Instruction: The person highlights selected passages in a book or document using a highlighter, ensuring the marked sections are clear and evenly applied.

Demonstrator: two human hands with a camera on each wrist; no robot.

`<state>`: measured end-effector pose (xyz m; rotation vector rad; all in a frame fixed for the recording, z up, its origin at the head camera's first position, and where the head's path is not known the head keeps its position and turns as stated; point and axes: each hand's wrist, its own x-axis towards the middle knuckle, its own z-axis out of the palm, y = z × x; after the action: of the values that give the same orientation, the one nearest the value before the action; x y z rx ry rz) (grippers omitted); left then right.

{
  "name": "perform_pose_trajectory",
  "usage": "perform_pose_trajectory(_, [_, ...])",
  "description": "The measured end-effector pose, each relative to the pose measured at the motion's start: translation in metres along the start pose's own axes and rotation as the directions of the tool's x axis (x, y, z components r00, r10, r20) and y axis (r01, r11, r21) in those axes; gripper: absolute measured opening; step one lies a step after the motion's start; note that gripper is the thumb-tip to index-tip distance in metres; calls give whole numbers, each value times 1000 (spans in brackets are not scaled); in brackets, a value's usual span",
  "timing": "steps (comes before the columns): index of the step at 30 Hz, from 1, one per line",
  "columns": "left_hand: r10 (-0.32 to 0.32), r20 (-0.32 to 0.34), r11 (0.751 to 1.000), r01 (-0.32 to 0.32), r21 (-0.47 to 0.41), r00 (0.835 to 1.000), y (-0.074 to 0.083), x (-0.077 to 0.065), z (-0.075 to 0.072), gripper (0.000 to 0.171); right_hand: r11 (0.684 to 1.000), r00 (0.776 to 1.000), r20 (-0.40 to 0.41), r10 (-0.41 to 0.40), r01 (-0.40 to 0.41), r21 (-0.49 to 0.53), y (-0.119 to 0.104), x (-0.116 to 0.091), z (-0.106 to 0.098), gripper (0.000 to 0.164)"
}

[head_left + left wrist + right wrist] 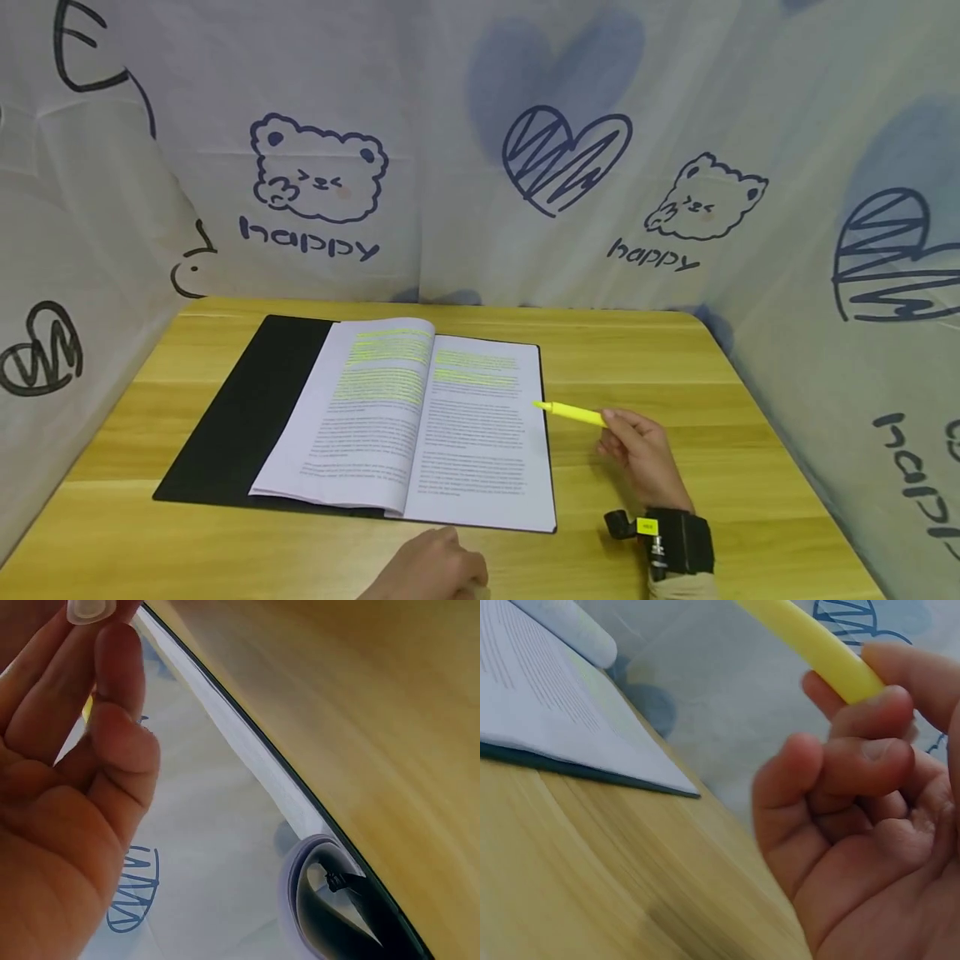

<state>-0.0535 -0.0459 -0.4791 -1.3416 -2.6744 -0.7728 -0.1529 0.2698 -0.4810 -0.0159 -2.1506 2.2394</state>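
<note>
My right hand point(641, 454) pinches a yellow highlighter point(573, 413) by its rear end, with thumb and fingertips around the barrel point(832, 660). The highlighter's tip points left and overlaps the right page's outer edge in the head view. Below the book's front edge, my left hand point(442, 567) holds nothing, its fingers point(120, 671) loosely bent. Between the hands and the backdrop lies an open book point(480, 450) of printed text in a black cover point(247, 417). Yellow highlighted lines run across the upper parts of both pages.
The book lies on a wood-grain table point(622, 350). A pale cloth backdrop point(442, 167) with drawn hearts and bears surrounds the table at the back and sides. A black band point(678, 542) with a small camera is on the right wrist.
</note>
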Motion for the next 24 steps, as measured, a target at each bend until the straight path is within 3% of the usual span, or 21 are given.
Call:
perform_pose_trajectory(2, [-29, 32, 1000, 29, 5, 999, 0, 1, -1, 8, 999, 1000, -16, -7, 7, 33, 1, 1, 4, 50])
perform_pose_trajectory(3, [-44, 44, 999, 44, 6, 998, 0, 1, -2, 13, 999, 1000, -21, -11, 12, 48, 1, 2, 6, 48])
perform_pose_trajectory(7, [-136, 58, 991, 136, -9, 989, 0, 1, -8, 52, 993, 1000, -19, -17, 19, 114, 4, 6, 13, 40])
perform_pose_trajectory(9, [-190, 65, 982, 190, -7, 980, -1, 0, -13, 62, 990, 1000, -13, -15, 17, 138, 6, 8, 16, 37])
perform_pose_trajectory(14, [-322, 132, 947, 317, 60, 937, -13, -9, -26, 72, 981, 1000, -4, 18, -17, 195, 11, 11, 21, 40])
perform_pose_trajectory(19, [-453, 158, 892, 446, 79, 878, -25, -17, -33, 79, 963, 998, 18, 54, -57, 262, 16, 15, 28, 50])
perform_pose_trajectory(22, [-493, 133, 870, 489, 65, 860, -29, -19, -35, 80, 944, 997, 26, 74, -79, 319, 18, 17, 32, 58])
perform_pose_trajectory(24, [-502, 116, 864, 501, 40, 857, -31, -20, -36, 78, 933, 995, 26, 92, -95, 348, 19, 18, 34, 64])
